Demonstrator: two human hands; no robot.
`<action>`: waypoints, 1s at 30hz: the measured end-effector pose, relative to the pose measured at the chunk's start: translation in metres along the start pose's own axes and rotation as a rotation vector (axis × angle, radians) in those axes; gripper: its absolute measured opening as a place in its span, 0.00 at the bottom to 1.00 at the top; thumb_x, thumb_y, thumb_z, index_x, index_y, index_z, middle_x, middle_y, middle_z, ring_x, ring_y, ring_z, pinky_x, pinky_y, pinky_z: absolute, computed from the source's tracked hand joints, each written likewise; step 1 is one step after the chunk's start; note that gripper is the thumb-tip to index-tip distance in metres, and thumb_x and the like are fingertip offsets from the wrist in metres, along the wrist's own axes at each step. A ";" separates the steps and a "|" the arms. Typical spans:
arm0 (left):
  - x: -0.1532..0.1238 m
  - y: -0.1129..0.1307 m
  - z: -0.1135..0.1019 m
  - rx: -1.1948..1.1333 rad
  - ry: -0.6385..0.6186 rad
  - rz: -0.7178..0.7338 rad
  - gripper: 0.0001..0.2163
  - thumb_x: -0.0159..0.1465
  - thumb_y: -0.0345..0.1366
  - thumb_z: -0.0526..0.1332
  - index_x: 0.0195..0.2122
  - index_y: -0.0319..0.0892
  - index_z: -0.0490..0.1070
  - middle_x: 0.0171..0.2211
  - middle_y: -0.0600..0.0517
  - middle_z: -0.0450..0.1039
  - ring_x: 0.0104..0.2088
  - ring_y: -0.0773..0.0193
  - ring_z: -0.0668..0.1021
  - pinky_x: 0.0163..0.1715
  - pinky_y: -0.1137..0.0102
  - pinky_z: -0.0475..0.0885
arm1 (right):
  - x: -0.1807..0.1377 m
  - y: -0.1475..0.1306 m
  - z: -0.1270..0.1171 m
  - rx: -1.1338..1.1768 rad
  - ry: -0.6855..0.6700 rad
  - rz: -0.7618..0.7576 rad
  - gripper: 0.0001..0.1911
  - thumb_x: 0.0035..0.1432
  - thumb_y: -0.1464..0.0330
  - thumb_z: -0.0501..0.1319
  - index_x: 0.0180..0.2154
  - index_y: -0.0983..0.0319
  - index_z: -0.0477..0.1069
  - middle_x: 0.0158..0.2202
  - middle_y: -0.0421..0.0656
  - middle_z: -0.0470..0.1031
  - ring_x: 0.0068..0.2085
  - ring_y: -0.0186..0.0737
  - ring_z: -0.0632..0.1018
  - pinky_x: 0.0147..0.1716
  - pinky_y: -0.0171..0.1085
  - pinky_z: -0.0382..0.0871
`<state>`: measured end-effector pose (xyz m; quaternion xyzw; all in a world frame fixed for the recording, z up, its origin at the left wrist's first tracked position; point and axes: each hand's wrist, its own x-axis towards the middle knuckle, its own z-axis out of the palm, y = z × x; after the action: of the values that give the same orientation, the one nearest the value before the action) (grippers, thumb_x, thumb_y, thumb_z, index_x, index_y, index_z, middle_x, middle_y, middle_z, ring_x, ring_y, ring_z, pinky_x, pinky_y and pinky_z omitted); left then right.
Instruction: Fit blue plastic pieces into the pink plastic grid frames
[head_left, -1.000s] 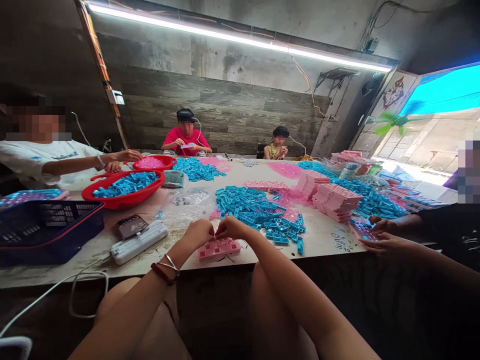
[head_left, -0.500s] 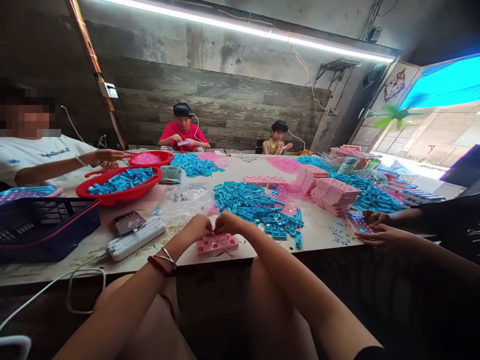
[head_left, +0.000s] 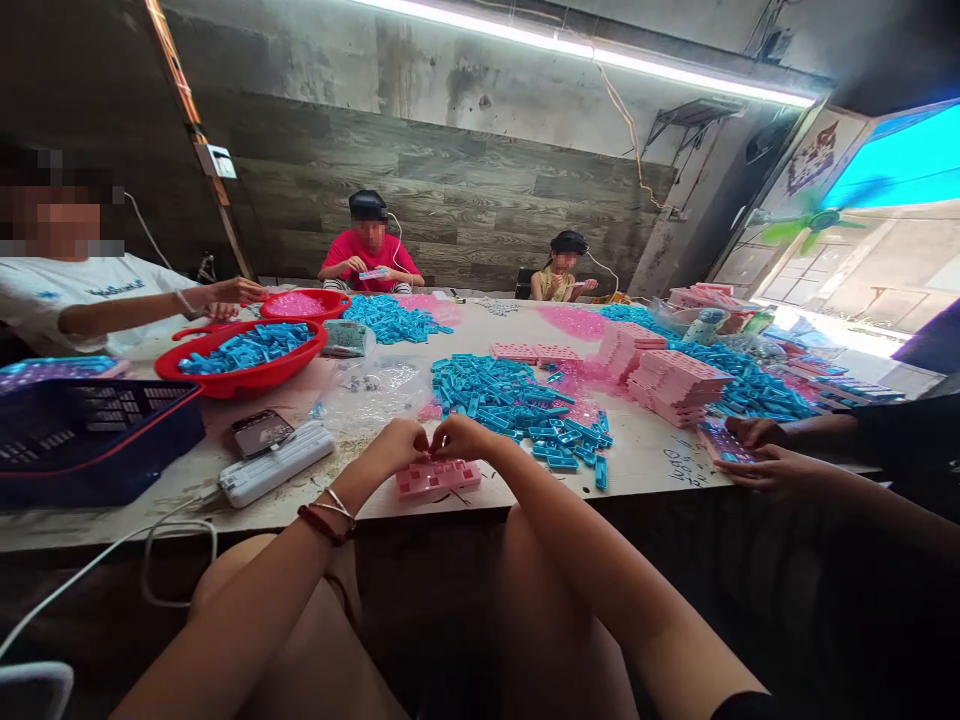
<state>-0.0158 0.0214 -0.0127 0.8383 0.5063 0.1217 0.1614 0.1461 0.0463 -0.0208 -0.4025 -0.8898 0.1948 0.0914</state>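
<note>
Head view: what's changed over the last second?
The yellow-clad co-worker's hands, together a second ago, are now apart. The white-shirted co-worker's reaching hand has drawn back left from the red basin of pink pieces. Unchanged: the wearer's left hand and right hand meet fingertip to fingertip at the pink pocketed tray; any small piece between them is too small to tell.

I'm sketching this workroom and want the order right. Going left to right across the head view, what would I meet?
Navy plastic basket → white corded device → pink compartmented tray at the table's near edge → nearer stack of pink trays → green fan.
</note>
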 end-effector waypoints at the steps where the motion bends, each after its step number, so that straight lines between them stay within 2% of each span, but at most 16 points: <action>1: -0.001 0.001 0.001 -0.047 0.034 -0.009 0.06 0.48 0.30 0.62 0.29 0.36 0.73 0.26 0.51 0.76 0.27 0.66 0.75 0.24 0.77 0.63 | 0.000 0.000 0.000 -0.004 0.002 -0.002 0.09 0.45 0.69 0.63 0.33 0.63 0.78 0.25 0.41 0.76 0.25 0.29 0.72 0.24 0.27 0.59; 6: 0.000 0.000 0.005 -0.206 0.067 -0.051 0.13 0.44 0.25 0.64 0.32 0.37 0.66 0.24 0.53 0.75 0.27 0.65 0.77 0.23 0.77 0.65 | 0.000 -0.001 0.000 0.002 -0.008 -0.008 0.09 0.46 0.71 0.63 0.32 0.63 0.78 0.25 0.41 0.76 0.24 0.29 0.71 0.24 0.27 0.59; 11: 0.006 -0.008 0.008 -0.213 0.040 -0.048 0.13 0.44 0.24 0.64 0.30 0.39 0.65 0.23 0.54 0.75 0.26 0.66 0.77 0.23 0.78 0.66 | 0.002 -0.003 -0.002 0.003 -0.026 0.016 0.08 0.46 0.71 0.63 0.31 0.64 0.78 0.25 0.42 0.76 0.24 0.29 0.71 0.24 0.28 0.58; 17: 0.008 -0.004 0.005 -0.143 0.005 -0.057 0.10 0.44 0.24 0.64 0.28 0.38 0.68 0.23 0.54 0.75 0.28 0.65 0.78 0.24 0.78 0.66 | 0.005 -0.007 -0.006 -0.015 -0.081 0.022 0.07 0.46 0.72 0.62 0.30 0.65 0.78 0.24 0.42 0.76 0.25 0.31 0.72 0.24 0.28 0.58; 24: 0.009 -0.001 0.000 -0.054 -0.043 -0.055 0.07 0.46 0.27 0.64 0.28 0.37 0.72 0.24 0.54 0.76 0.28 0.66 0.77 0.24 0.78 0.65 | 0.005 -0.008 -0.006 -0.053 -0.086 0.013 0.08 0.46 0.72 0.62 0.31 0.66 0.78 0.26 0.43 0.77 0.26 0.30 0.72 0.24 0.27 0.59; 30: 0.013 -0.006 0.003 0.015 -0.021 -0.004 0.08 0.45 0.29 0.64 0.28 0.38 0.74 0.25 0.53 0.76 0.28 0.65 0.77 0.26 0.77 0.65 | 0.002 -0.013 -0.003 -0.068 -0.064 0.021 0.07 0.46 0.74 0.61 0.28 0.69 0.78 0.23 0.44 0.75 0.23 0.29 0.69 0.22 0.28 0.56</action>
<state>-0.0139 0.0351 -0.0179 0.8397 0.5073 0.1088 0.1604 0.1372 0.0412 -0.0127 -0.4084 -0.8940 0.1780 0.0473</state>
